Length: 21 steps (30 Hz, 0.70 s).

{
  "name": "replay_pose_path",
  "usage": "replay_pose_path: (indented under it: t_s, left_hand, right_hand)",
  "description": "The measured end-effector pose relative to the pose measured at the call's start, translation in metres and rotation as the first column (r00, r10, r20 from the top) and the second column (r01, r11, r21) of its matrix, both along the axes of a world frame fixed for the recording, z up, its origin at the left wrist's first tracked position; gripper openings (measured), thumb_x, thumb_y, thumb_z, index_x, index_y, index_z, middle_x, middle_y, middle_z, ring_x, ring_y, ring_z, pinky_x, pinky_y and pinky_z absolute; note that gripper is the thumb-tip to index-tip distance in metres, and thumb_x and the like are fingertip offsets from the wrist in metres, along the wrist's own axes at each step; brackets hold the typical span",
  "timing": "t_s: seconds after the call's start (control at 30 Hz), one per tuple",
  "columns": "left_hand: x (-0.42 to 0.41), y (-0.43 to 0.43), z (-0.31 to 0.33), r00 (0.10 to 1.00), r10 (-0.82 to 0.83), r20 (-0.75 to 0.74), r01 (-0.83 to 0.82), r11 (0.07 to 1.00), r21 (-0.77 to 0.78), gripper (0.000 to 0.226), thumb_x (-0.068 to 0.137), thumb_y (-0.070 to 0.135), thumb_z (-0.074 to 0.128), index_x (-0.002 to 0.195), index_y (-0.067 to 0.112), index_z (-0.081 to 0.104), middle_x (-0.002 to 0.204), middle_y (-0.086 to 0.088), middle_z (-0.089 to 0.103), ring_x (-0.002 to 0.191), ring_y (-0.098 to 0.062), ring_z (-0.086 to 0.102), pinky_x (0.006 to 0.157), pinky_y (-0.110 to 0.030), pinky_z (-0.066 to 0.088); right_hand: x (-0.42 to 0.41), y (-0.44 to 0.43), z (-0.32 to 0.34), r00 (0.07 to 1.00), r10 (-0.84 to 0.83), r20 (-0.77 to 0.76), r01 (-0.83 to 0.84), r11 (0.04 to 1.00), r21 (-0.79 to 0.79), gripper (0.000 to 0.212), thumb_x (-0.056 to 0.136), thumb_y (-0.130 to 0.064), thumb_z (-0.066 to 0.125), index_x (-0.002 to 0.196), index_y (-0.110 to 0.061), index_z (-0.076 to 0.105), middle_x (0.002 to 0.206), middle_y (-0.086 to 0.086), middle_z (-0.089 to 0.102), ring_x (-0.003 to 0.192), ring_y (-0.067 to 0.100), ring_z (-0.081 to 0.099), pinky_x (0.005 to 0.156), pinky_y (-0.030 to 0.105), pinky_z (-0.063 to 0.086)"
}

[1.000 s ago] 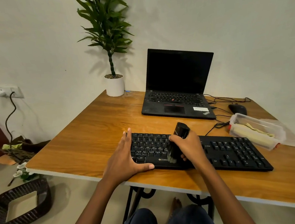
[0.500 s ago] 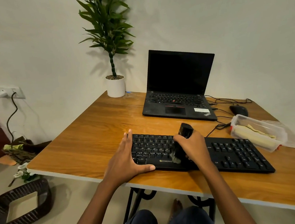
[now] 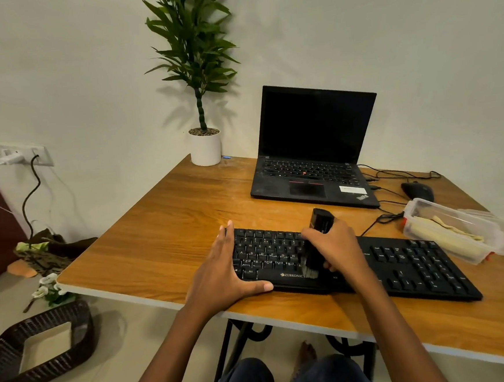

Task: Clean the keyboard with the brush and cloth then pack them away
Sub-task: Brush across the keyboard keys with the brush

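- The right hand (image 3: 338, 246) is clenched around the black plastic brush with pale bristles (image 3: 317, 246). The handle stands up above the fist and the bristles touch the low rows of keys, near the middle of the long black keyboard (image 3: 416, 265).
- The left hand (image 3: 221, 271) holds nothing. Its straight fingers lie along the left end of the keyboard and the thumb presses the near edge, so it works as a brace.
- The keyboard lies on the wooden table (image 3: 172, 227), close to the near edge and a little slanted.
- The pale yellow rolled cloth (image 3: 444, 236) is in the clear plastic box (image 3: 457, 209), just beside the far right corner of the keyboard. It is not in use yet.
- By my judgement the brushing step is in hand. The wiping and the packing are not done.
- Possible trouble:
  - A hard stroke toward the near side can throw the dust over the table edge onto the person's lap.
  - If the left hand lifts, the keyboard can slide under the brush.
  - Too much pressure at a steep angle may catch a key and pull it up.
  - A wide stroke to the right can bump the box, which stands near the thin black cable (image 3: 377, 224).
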<state>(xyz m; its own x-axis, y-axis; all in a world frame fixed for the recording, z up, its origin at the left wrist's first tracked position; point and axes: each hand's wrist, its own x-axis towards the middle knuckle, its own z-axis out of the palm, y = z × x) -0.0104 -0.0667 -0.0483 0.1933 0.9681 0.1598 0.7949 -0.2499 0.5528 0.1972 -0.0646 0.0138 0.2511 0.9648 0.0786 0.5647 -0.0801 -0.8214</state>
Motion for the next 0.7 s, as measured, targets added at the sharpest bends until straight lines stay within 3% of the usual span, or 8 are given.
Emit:
replay_pose_path:
  t_s: [0.07,0.13,0.2,0.27,0.33,0.43,0.6,0.7]
  left_hand:
    - [0.000,0.000,0.000,1.000,0.000,-0.005,0.000,1.000,-0.005,0.141,0.045,0.083,0.059,0.144,0.030,-0.025,0.157,0.005,-0.013,0.145,-0.014,0.004,0.110,-0.042,0.031]
    - [0.001,0.001,0.000,1.000,0.001,0.000,-0.001,1.000,-0.002,0.141,0.046,0.082,0.061,0.144,0.030,-0.025,0.157,0.005,-0.013,0.145,-0.014,0.004,0.110,-0.042,0.031]
    - [0.001,0.001,0.000,1.000,-0.001,0.004,0.001,1.000,-0.002,0.141,0.045,0.082,0.061,0.144,0.030,-0.024,0.157,0.005,-0.012,0.145,-0.014,0.003,0.111,-0.042,0.030]
    - [0.000,0.001,0.000,1.000,-0.009,0.006,0.009,1.000,-0.013,0.142,0.043,0.084,0.059,0.144,0.029,-0.024,0.157,0.005,-0.013,0.145,-0.014,0.003,0.112,-0.043,0.029]
    - [0.000,0.001,0.000,1.000,-0.015,0.013,0.015,1.000,-0.012,0.142,0.041,0.085,0.057,0.145,0.029,-0.024,0.157,0.005,-0.013,0.145,-0.014,0.002,0.113,-0.043,0.028]
    - [0.000,0.002,0.000,1.000,-0.008,0.017,0.008,1.000,-0.010,0.143,0.041,0.086,0.056,0.145,0.029,-0.023,0.158,0.005,-0.012,0.145,-0.014,0.002,0.113,-0.043,0.028]
    - [0.000,0.002,0.000,1.000,-0.011,0.012,0.011,1.000,-0.018,0.142,0.043,0.084,0.059,0.145,0.029,-0.023,0.158,0.005,-0.013,0.145,-0.014,0.003,0.112,-0.044,0.029]
    - [0.000,0.002,0.000,1.000,-0.009,0.027,0.010,1.000,-0.016,0.142,0.043,0.083,0.060,0.145,0.029,-0.023,0.158,0.005,-0.012,0.145,-0.014,0.003,0.112,-0.044,0.029]
  right_hand:
    - [0.001,0.002,0.005,0.999,-0.018,-0.049,0.021,0.999,0.050,0.019,0.081,-0.027,0.062,0.084,-0.009,0.055,0.072,0.006,0.061,0.049,0.015,0.055,0.038,0.021,0.043]
    - [-0.003,0.002,-0.001,0.998,-0.046,-0.032,0.050,0.991,0.124,0.018,0.079,-0.028,0.063,0.079,-0.013,0.053,0.072,0.005,0.060,0.056,0.018,0.058,0.048,0.029,0.052]
    - [-0.006,0.000,-0.005,1.000,-0.030,0.005,0.030,0.998,0.060,0.019,0.076,-0.030,0.063,0.076,-0.017,0.051,0.070,0.002,0.059,0.058,0.019,0.058,0.056,0.035,0.052]
    - [-0.003,0.000,0.002,0.999,0.029,0.025,-0.027,0.998,-0.063,0.019,0.078,-0.030,0.063,0.080,-0.013,0.053,0.070,0.003,0.059,0.052,0.017,0.054,0.047,0.027,0.046]
    - [-0.001,0.005,0.012,1.000,0.019,-0.015,-0.020,0.999,-0.036,0.020,0.080,-0.029,0.063,0.083,-0.010,0.055,0.070,0.004,0.059,0.050,0.017,0.053,0.042,0.024,0.042]
    - [-0.010,0.003,0.002,0.999,-0.002,-0.042,0.007,0.993,0.115,0.017,0.081,-0.028,0.063,0.079,-0.014,0.053,0.073,0.005,0.062,0.054,0.016,0.057,0.047,0.024,0.046]
    - [-0.007,0.004,0.004,0.997,0.063,-0.039,-0.064,0.998,-0.025,0.017,0.079,-0.023,0.064,0.073,-0.015,0.050,0.070,0.001,0.056,0.062,0.016,0.055,0.051,0.025,0.044]
    - [-0.009,0.007,0.004,0.998,0.057,0.019,-0.059,0.993,0.103,0.016,0.079,-0.024,0.064,0.077,-0.014,0.052,0.070,-0.001,0.055,0.066,0.016,0.056,0.056,0.025,0.044]
